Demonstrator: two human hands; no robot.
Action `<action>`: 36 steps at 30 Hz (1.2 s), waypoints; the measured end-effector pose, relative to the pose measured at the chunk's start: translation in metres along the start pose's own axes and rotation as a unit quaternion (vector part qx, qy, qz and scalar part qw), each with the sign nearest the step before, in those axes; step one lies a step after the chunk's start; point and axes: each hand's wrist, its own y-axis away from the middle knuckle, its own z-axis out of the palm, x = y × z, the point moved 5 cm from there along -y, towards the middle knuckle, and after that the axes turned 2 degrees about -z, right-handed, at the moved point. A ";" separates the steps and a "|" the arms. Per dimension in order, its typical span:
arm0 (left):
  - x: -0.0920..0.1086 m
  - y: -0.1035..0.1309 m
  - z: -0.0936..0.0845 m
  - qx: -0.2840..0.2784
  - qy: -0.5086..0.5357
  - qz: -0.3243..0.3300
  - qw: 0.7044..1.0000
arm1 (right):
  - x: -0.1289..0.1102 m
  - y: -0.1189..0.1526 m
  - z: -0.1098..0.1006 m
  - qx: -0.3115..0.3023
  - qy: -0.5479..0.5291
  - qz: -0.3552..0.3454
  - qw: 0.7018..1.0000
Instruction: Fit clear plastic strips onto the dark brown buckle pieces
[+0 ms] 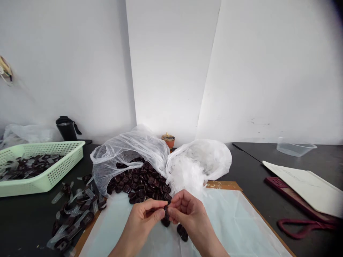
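Observation:
My left hand (147, 217) and my right hand (186, 210) meet at the lower middle, with thumbs and fingertips pinched round a small dark brown piece (165, 218). Its details are mostly hidden by the fingers. Just behind them, a heap of glossy dark brown pieces (144, 180) spills out of a clear plastic bag (131, 144). Another bag (218, 157) at its right holds translucent white pieces (187, 175). One loose dark piece (182, 232) lies beside my right hand on the pale sheet (233, 217).
At left, a pale green basket (63, 166) holds dark and clear parts, with more parts (76, 210) piled nearby. Behind stand a black cup (66, 129) and an orange pot (168, 140). Dark red scissors (300, 226), a notebook (305, 185) and a clear container (294, 147) lie right.

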 end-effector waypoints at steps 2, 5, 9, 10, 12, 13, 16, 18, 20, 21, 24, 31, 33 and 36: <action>-0.002 0.000 0.000 -0.005 0.035 -0.032 0.999 | -0.002 0.001 0.001 -0.001 0.012 -0.005 1.000; -0.001 -0.001 0.001 -0.003 0.063 -0.033 0.997 | -0.006 0.003 0.002 -0.004 0.024 -0.006 1.000; -0.003 -0.003 0.002 0.009 0.137 -0.018 0.990 | -0.016 0.006 0.003 -0.010 0.114 -0.051 0.992; -0.004 -0.004 0.002 0.014 0.150 -0.020 0.988 | -0.019 0.007 0.004 -0.017 0.160 -0.077 0.984; -0.005 -0.004 0.003 0.011 0.153 -0.021 0.988 | -0.021 0.009 0.007 -0.033 0.248 -0.127 0.960; -0.004 -0.004 0.004 0.006 0.147 -0.018 0.989 | -0.020 0.010 0.008 -0.036 0.282 -0.147 0.948; 0.003 -0.002 0.000 0.020 0.127 -0.014 0.992 | -0.019 0.012 0.009 -0.021 0.355 -0.186 0.916; 0.008 -0.001 -0.006 0.052 0.120 -0.020 0.991 | -0.022 0.014 0.009 -0.010 0.389 -0.210 0.897; 0.012 0.001 -0.011 0.079 0.114 -0.026 0.990 | -0.026 0.015 0.011 -0.008 0.414 -0.231 0.880; 0.013 0.002 -0.012 0.087 0.111 -0.028 0.990 | -0.028 0.016 0.012 -0.008 0.422 -0.240 0.874; 0.014 0.003 -0.013 0.105 0.115 -0.026 0.987 | -0.031 0.017 0.012 -0.007 0.432 -0.256 0.865; 0.006 0.001 -0.007 0.128 0.110 -0.045 0.985 | -0.023 0.019 0.014 0.008 0.412 -0.307 0.858; 0.004 0.001 -0.008 0.136 0.113 -0.041 0.983 | -0.023 0.018 0.014 0.002 0.399 -0.304 0.865; 0.005 -0.001 -0.018 0.173 0.145 -0.019 0.974 | -0.027 0.012 0.007 -0.031 0.374 -0.250 0.893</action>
